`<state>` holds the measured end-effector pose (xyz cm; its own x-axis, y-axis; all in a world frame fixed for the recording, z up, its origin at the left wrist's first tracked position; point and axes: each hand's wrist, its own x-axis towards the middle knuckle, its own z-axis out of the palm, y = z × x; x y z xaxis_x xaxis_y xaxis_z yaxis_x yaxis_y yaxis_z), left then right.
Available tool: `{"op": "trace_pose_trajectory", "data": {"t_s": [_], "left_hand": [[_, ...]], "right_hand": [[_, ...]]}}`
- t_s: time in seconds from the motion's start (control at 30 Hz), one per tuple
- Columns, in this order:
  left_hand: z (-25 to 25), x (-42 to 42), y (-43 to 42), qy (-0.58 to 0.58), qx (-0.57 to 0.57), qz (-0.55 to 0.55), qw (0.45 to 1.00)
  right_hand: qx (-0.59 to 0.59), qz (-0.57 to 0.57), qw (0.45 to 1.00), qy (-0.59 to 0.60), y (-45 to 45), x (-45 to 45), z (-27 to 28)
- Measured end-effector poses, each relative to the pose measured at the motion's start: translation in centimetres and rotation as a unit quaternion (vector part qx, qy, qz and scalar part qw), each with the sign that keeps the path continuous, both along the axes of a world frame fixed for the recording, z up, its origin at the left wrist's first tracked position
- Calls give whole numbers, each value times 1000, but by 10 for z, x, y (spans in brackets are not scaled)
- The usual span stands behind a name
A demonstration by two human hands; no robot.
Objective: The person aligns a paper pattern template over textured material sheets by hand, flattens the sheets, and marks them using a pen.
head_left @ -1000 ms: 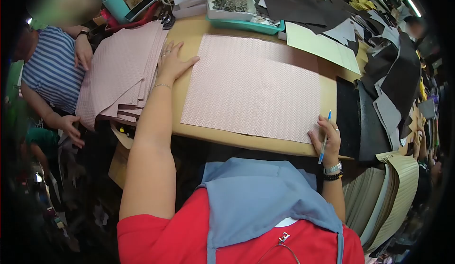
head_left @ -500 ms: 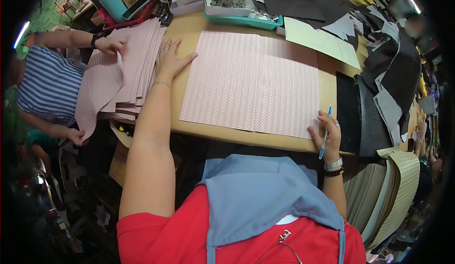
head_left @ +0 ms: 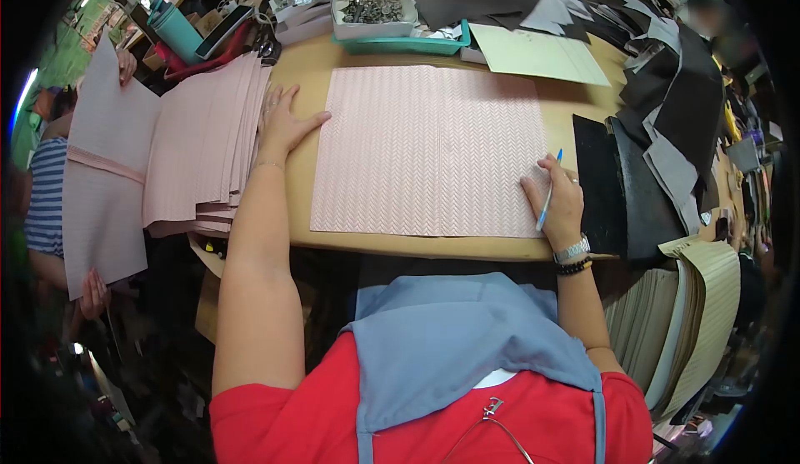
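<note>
A pink sheet [head_left: 383,156] with a herringbone texture and a line down its middle lies flat on the table before me. My left hand [head_left: 287,127] is open, fingers spread, between this sheet and a stack of similar pink sheets [head_left: 196,143]. Its thumb tip is close to the sheet's left edge; I cannot tell if it touches. My right hand [head_left: 563,206], at the sheet's lower right corner, holds a blue and white pen [head_left: 546,202] whose end points up.
At the left, a person in a striped top holds up a pink sheet [head_left: 104,172], plain side showing. A box of metal parts [head_left: 336,27] sits on a teal tray [head_left: 400,46]. Pale card [head_left: 542,54], dark pieces [head_left: 600,189] and stacked sheets [head_left: 642,331] lie right.
The co-worker has lifted a pink sheet off the stack and turned it upright. My view has shifted slightly; my hands keep nearly the same places by the sheet.
</note>
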<state>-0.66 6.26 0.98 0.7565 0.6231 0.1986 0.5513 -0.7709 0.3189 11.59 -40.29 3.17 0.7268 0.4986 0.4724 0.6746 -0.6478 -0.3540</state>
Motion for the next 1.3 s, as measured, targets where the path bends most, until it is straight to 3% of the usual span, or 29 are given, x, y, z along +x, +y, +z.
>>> {"op": "trace_pose_trajectory", "data": {"t_s": [0.23,0.37,0.43,0.53,0.57,0.63,0.7,0.77,0.87,0.9,1.03,1.1,1.17,1.2,1.27,1.3], "left_hand": [[10,-1,-8,12,1,-5,1000],[9,-2,-6,26,-9,-12,1000],[4,-2,0,24,10,-20,999],[2,-1,2,8,0,-22,1000],[-4,-1,8,5,2,-18,1000],[-6,6,7,-2,-4,-11,1000],[-4,1,5,-8,-17,-6,1000],[-6,1,9,1,-2,-12,1000],[-7,2,9,2,10,-12,1000],[-7,1,8,2,12,-10,1000],[-2,1,4,18,19,-14,1000],[2,1,-1,30,33,-16,999],[0,2,2,23,39,-21,999],[-3,2,4,20,42,-21,999],[-9,1,7,2,41,-29,999],[-10,0,8,-6,42,-31,999]], "right_hand": [[3,-30,997,64,9,8,2],[77,-15,991,106,10,12,6],[71,-43,973,216,12,10,14],[48,-43,979,194,15,5,13],[79,-17,987,139,13,8,7],[82,-6,993,88,6,6,36],[72,-20,985,154,-13,14,79],[71,9,997,-10,-56,48,103],[-7,-24,998,-55,-119,63,208],[-32,-80,996,-35,-146,82,229],[-158,-272,938,-149,-315,190,279],[-154,-342,903,-210,-331,192,276],[-24,-286,944,-162,-312,188,234],[69,-233,968,-61,-305,194,190],[-81,-110,975,-173,-242,152,131],[-49,-124,987,-94,-194,108,102]]}}
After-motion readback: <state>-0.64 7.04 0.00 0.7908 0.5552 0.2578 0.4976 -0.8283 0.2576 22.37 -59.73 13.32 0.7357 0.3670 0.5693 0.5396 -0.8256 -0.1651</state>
